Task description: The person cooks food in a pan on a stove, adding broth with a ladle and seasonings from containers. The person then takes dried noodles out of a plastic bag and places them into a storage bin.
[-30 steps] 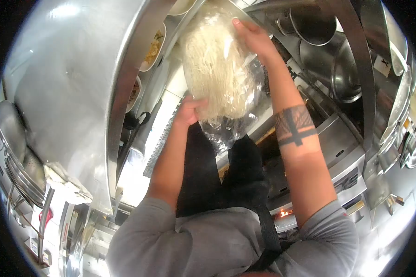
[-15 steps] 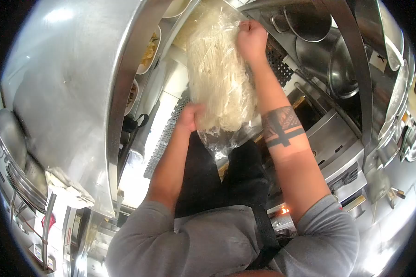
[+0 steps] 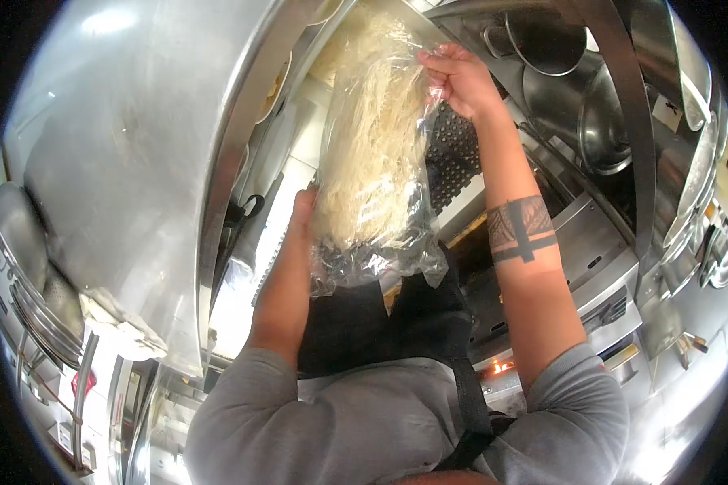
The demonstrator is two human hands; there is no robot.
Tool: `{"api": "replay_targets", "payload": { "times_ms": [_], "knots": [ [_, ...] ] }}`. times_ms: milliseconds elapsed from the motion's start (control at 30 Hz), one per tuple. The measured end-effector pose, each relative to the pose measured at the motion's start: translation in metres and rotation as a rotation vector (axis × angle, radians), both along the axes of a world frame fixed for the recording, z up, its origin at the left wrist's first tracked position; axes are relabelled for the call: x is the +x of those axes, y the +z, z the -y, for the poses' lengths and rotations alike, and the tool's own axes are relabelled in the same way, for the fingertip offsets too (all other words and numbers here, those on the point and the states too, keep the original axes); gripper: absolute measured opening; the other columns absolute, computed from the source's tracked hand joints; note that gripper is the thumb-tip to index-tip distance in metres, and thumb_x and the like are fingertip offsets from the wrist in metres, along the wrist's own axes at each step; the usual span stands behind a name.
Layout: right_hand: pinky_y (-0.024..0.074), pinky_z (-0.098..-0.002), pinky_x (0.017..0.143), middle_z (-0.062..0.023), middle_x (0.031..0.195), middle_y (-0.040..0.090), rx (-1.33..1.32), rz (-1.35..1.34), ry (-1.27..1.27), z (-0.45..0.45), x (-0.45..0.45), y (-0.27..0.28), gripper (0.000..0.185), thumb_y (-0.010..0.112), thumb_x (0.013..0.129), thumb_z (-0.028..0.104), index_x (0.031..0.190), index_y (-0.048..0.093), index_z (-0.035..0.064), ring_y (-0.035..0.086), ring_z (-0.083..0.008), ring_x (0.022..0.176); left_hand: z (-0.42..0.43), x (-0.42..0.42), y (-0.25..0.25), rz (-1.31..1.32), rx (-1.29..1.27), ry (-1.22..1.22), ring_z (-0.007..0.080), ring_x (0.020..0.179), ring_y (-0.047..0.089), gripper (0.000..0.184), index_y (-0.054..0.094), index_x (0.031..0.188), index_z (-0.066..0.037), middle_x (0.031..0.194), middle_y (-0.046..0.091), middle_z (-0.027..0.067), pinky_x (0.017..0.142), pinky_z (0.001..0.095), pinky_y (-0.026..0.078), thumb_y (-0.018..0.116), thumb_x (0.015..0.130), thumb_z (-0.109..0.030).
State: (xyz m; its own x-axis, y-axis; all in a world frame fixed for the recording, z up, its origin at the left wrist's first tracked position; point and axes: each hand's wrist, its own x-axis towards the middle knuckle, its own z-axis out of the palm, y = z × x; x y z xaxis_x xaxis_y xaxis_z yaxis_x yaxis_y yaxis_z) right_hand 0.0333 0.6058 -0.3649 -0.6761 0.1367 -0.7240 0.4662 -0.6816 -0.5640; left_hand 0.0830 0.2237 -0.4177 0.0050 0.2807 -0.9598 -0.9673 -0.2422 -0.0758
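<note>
Between my two hands is a clear plastic bag of noodles (image 3: 372, 162), long, thin and pale, with its loose lower end hanging in folds toward my apron. My right hand (image 3: 461, 79) pinches the plastic at the bag's upper right edge, thumb and fingers closed. At the lower left side, my left hand (image 3: 302, 212) holds the bag from the edge and below; most of its fingers are hidden behind it. More pale noodles (image 3: 368, 28) show beyond the bag's far end, by a metal rim.
A large steel surface (image 3: 129, 145) fills the left side. Metal pans (image 3: 603, 121) hang at the right, above a steel cooking unit (image 3: 590, 259). A small flame (image 3: 501, 367) burns near my right elbow. A perforated black mat (image 3: 453, 153) lies below.
The bag has shifted slightly left and its lower end has spread open. My right hand has moved right and down from a fist to a pinch; my left hand has moved left.
</note>
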Motion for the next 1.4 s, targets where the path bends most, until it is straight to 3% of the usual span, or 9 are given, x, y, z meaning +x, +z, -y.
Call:
{"api": "replay_targets", "payload": {
  "times_ms": [167,400,567,733,1000,1133,1200,1333,1400],
  "knots": [
    [0.0424,-0.0278,0.049,-0.0057,0.062,0.060,0.993,0.347,0.167,0.033,0.018,-0.019,0.037,0.069,0.092,0.032,0.071,0.051,0.0073,0.054,-0.0139,0.053,-0.010,0.000,0.002,-0.081,0.256,-0.125,0.0330,0.097,0.067,0.055,0.055,0.127,0.008,0.112,0.067,0.0210,0.087,0.0440,0.055,0.064,0.079,-0.017],
    [0.0420,-0.0251,0.063,0.0011,0.076,0.061,0.103,0.208,-0.301,0.042,0.044,-0.002,0.028,0.064,0.097,0.029,0.078,0.056,0.0102,0.052,-0.0073,0.068,-0.041,0.009,0.021,-0.122,0.254,-0.011,0.0367,0.106,0.064,0.061,0.049,0.133,0.007,0.118,0.064,0.0208,0.095,0.0491,0.051,0.067,0.081,-0.018],
    [0.0365,-0.0288,0.055,0.0044,0.059,0.039,0.554,0.197,0.390,0.029,0.055,0.013,0.044,0.070,0.093,0.028,0.059,0.048,0.0082,0.038,-0.0084,0.059,-0.032,0.007,0.027,-0.175,0.212,-0.039,0.0373,0.106,0.064,0.057,0.049,0.133,0.007,0.117,0.064,0.0202,0.096,0.0509,0.050,0.064,0.083,-0.018],
    [0.0428,-0.0290,0.071,-0.0113,0.087,0.060,1.089,-0.036,0.155,0.090,0.079,0.005,0.027,0.061,0.095,0.012,0.073,0.057,-0.0031,0.054,-0.0177,0.078,-0.051,0.005,0.045,-0.205,0.089,-0.152,0.0360,0.109,0.062,0.048,0.051,0.129,0.004,0.119,0.063,0.0189,0.098,0.0502,0.048,0.059,0.086,-0.014],
    [0.0414,-0.0275,0.077,-0.0109,0.090,0.055,0.923,0.024,0.140,0.097,0.100,0.046,0.028,0.058,0.095,0.009,0.071,0.055,-0.0051,0.052,-0.0197,0.083,-0.048,0.007,0.045,-0.241,0.191,-0.042,0.0352,0.117,0.059,0.059,0.040,0.141,0.003,0.128,0.058,0.0186,0.100,0.0490,0.048,0.059,0.089,-0.017],
    [0.0418,-0.0334,0.092,-0.0108,0.106,0.062,0.512,0.181,0.066,0.077,0.106,0.036,0.025,0.056,0.099,0.020,0.091,0.064,-0.0012,0.056,-0.0233,0.106,-0.054,0.015,0.038,-0.256,0.252,-0.048,0.0361,0.117,0.059,0.060,0.037,0.143,0.003,0.130,0.057,0.0189,0.101,0.0492,0.048,0.059,0.090,-0.013],
    [0.0366,-0.0341,0.106,-0.0124,0.130,0.058,0.740,0.073,0.206,0.064,0.129,0.045,0.035,0.054,0.101,0.029,0.127,0.060,0.0054,0.049,-0.0235,0.126,-0.058,0.002,0.030,-0.268,0.225,-0.067,0.0355,0.116,0.059,0.059,0.038,0.143,0.003,0.130,0.057,0.0189,0.101,0.0487,0.048,0.059,0.090,-0.011],
    [0.0331,-0.0402,0.112,-0.0217,0.144,0.047,0.127,0.262,0.167,0.102,0.164,0.064,0.072,0.059,0.099,0.032,0.153,0.024,0.0006,0.043,-0.0318,0.134,-0.098,-0.012,0.035,-0.360,0.164,-0.111,0.0328,0.117,0.059,0.057,0.039,0.141,0.002,0.131,0.056,0.0187,0.100,0.0469,0.048,0.063,0.089,-0.007],
    [0.0400,-0.0401,0.105,-0.0193,0.137,0.053,0.518,0.277,0.070,0.145,0.153,0.026,0.050,0.058,0.098,0.020,0.143,0.044,0.0021,0.052,-0.0309,0.123,-0.125,0.006,0.037,-0.438,0.168,-0.179,0.0249,0.115,0.059,0.045,0.051,0.129,0.002,0.124,0.060,0.0147,0.090,0.0393,0.052,0.066,0.088,-0.007]
  ]
}}
